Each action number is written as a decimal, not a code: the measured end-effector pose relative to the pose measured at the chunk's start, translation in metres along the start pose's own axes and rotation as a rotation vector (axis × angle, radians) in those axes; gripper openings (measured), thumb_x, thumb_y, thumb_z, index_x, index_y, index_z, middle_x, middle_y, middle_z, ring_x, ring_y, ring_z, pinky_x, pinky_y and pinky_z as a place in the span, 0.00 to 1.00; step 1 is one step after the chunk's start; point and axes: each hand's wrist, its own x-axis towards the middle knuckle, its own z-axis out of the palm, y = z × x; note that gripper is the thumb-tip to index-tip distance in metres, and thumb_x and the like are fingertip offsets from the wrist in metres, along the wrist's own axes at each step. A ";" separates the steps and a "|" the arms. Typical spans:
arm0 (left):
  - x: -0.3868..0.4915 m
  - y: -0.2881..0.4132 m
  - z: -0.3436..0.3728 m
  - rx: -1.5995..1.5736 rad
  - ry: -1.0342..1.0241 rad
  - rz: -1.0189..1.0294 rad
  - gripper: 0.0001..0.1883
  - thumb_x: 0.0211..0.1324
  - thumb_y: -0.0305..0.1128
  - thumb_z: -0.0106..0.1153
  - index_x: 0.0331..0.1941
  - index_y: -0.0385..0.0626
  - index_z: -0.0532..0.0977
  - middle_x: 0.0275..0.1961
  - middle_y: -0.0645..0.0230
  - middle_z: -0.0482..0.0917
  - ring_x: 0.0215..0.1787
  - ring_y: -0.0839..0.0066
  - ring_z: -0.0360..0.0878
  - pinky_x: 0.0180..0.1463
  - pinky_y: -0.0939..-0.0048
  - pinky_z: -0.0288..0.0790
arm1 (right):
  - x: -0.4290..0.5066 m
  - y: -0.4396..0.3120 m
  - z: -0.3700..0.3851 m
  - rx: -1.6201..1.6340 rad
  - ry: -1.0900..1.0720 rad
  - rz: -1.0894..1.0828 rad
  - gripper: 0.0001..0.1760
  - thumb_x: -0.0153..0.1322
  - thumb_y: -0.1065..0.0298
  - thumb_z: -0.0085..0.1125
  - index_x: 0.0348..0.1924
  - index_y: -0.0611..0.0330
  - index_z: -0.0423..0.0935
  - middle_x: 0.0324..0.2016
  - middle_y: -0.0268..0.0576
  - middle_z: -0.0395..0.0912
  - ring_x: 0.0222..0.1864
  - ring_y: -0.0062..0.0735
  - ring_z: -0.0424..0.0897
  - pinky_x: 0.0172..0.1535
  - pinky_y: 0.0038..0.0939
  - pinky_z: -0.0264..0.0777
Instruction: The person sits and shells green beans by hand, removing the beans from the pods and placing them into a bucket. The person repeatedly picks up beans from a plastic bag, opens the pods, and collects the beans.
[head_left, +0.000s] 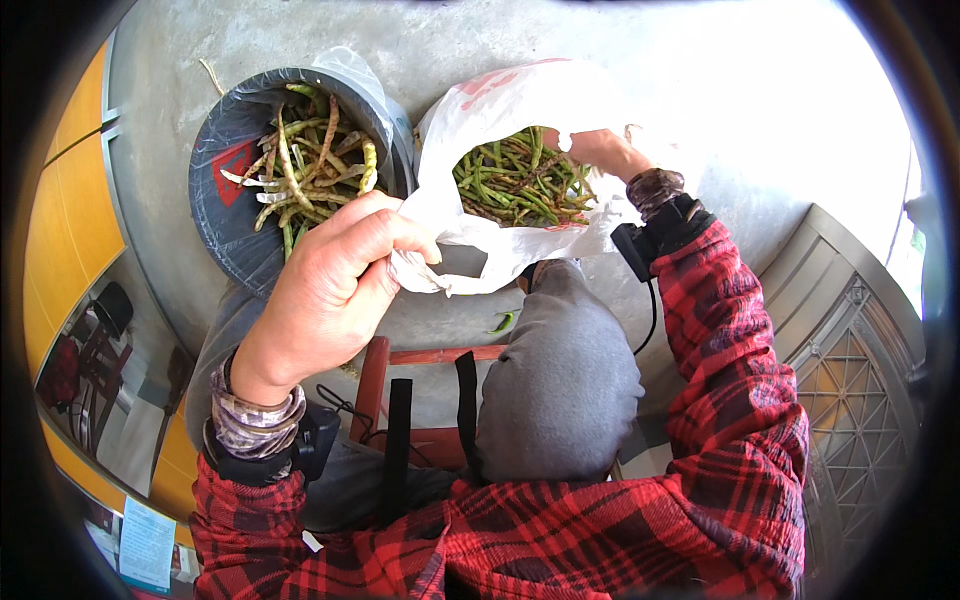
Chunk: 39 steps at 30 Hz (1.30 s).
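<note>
My left hand (330, 289) pinches a handle loop of a white plastic bag (517, 97), drawing it towards me. Slender green bean pods (517, 180), some of them browned, fill the bag's open mouth. At the far right of that mouth is my right hand (600, 150), touching the bag. Its fingers are partly covered by the plastic and washed out by glare, so their grip is unclear. Left of the bag stands a dark bucket (214, 217) with a clear plastic liner. Yellowish, green and brown bean pods (307, 165) lie loosely heaped inside it.
A single green pod (501, 322) lies on the concrete floor (420, 319) beside my knee (559, 382). Below are red wooden bars (442, 355) and black straps (397, 427). Orange cabinet doors (71, 240) line the left; a metal door panel (847, 360) stands right.
</note>
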 end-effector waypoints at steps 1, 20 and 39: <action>0.000 0.000 0.000 0.015 -0.007 0.005 0.11 0.54 0.12 0.52 0.38 0.41 0.75 0.36 0.65 0.75 0.37 0.70 0.76 0.41 0.73 0.70 | 0.008 -0.008 -0.001 0.432 -0.065 0.162 0.11 0.71 0.65 0.54 0.43 0.58 0.79 0.35 0.38 0.82 0.38 0.32 0.82 0.41 0.29 0.76; 0.001 -0.003 -0.004 0.032 -0.015 0.021 0.09 0.55 0.14 0.52 0.37 0.41 0.75 0.36 0.65 0.74 0.35 0.69 0.76 0.40 0.72 0.69 | 0.003 -0.022 0.002 0.713 0.213 0.325 0.17 0.65 0.62 0.60 0.43 0.62 0.81 0.37 0.58 0.82 0.41 0.51 0.81 0.49 0.42 0.75; 0.004 -0.007 -0.008 0.072 0.025 0.035 0.09 0.54 0.14 0.54 0.36 0.41 0.75 0.35 0.65 0.75 0.35 0.69 0.75 0.39 0.73 0.69 | 0.010 0.010 -0.025 -0.047 -0.116 0.203 0.13 0.71 0.63 0.52 0.43 0.59 0.81 0.39 0.41 0.83 0.40 0.38 0.82 0.49 0.41 0.74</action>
